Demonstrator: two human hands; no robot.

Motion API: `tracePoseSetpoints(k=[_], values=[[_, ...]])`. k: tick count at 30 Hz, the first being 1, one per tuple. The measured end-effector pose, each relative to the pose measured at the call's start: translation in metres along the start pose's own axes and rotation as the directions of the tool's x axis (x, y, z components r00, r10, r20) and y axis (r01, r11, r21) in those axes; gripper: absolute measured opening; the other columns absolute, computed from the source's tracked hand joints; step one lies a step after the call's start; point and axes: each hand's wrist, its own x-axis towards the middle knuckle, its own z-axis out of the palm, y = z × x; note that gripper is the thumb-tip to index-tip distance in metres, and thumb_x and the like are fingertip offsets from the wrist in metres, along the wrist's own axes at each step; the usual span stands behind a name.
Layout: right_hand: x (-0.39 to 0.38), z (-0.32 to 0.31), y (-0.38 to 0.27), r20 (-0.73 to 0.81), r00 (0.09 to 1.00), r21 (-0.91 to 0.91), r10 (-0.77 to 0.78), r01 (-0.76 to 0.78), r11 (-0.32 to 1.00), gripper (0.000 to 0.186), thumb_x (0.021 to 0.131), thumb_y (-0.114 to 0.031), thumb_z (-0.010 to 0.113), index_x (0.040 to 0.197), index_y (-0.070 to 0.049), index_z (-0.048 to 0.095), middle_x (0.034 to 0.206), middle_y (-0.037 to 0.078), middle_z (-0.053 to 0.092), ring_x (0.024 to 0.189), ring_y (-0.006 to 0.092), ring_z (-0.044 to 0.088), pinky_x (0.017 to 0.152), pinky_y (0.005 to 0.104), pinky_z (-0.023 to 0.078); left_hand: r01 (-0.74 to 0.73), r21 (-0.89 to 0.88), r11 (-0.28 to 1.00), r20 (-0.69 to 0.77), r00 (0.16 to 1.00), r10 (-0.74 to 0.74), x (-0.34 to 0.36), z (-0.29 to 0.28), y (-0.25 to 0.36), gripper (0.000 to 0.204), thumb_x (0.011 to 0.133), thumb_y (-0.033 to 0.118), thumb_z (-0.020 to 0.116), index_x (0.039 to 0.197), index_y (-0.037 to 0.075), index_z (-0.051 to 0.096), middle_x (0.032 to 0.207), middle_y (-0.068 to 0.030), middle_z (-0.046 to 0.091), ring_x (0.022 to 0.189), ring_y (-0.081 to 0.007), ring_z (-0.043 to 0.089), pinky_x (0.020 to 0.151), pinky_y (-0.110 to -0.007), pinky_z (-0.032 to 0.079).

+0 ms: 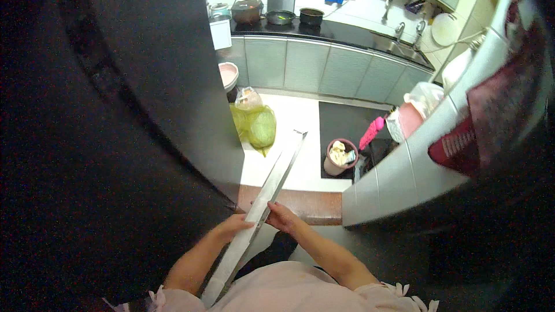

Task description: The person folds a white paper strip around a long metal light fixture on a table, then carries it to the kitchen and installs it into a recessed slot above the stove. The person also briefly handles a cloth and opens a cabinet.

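A long, narrow whitish strip (278, 174), like a channel or rail, runs diagonally from near my body at the lower middle up to a small dark bracket-like end over the white floor. My left hand (234, 225) grips it from the left side. My right hand (280, 216) holds it from the right, a little farther along. My forearms come in from the lower edge on both sides of it.
A dark door (139, 81) fills the left. Ahead lie a wooden threshold (312, 202), green plastic bags (260, 127), a pink-rimmed bin (335, 162) and a pink duster (371, 132). Behind stands a counter (352, 34) with pots and sink. A tiled wall (393, 173) borders the right.
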Motion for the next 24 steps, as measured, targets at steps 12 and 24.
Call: tracePoseSetpoints(k=[12, 24], values=[[0.076, -0.122, -0.335, -0.185, 0.978, 0.046, -0.098, 0.108, 0.993, 0.044, 0.092, -0.023, 0.055, 0.122, 0.006, 0.043, 0.121, 0.017, 0.054, 0.111, 0.029, 0.054, 0.096, 0.0428, 0.046, -0.032, 0.24, 0.97, 0.103, 0.995, 0.007, 0.283, 0.047, 0.272, 0.035, 0.085, 0.014, 0.061, 0.116, -0.002, 0.056, 0.101, -0.0099, 0.062, 0.089, -0.0177, 0.058, 0.078, -0.034, 0.048], [0.177, -0.224, -0.645, -0.12, 0.948, 0.045, -0.296, 0.303, 0.952, 0.06, 0.08, -0.039, 0.066, 0.129, -0.014, 0.041, 0.125, 0.018, 0.052, 0.114, 0.0297, 0.052, 0.094, 0.0479, 0.044, -0.092, 0.745, 0.66, 0.135, 0.991, -0.014, 0.511, 0.11, 0.587, 0.043, 0.086, 0.03, 0.063, 0.114, -0.003, 0.058, 0.097, -0.0109, 0.063, 0.085, -0.0183, 0.058, 0.075, -0.033, 0.048]])
